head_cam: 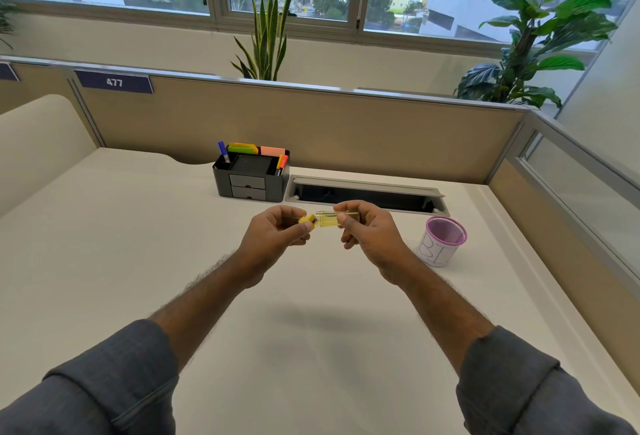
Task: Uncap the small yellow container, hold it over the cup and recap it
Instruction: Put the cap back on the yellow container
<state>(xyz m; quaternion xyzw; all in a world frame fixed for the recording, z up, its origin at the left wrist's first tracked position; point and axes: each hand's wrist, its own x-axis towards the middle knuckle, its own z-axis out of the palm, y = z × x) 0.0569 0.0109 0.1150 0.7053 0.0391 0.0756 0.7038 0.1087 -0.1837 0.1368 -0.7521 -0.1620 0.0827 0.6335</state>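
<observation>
Two hands: we pinch the cap (308, 220) with our left hand (277, 239) and the container (329, 219) with our right hand (372, 237).
Around: organizer (251, 175) behind; cup (441, 240) right, on the surface (138, 244).
Container: clear yellow, sideways, above the surface.

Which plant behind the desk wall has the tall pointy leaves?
The middle plant with stiff, sword-shaped upright leaves, by the window. The bushy plant with broad, rounded green leaves stands at the right corner.
</observation>
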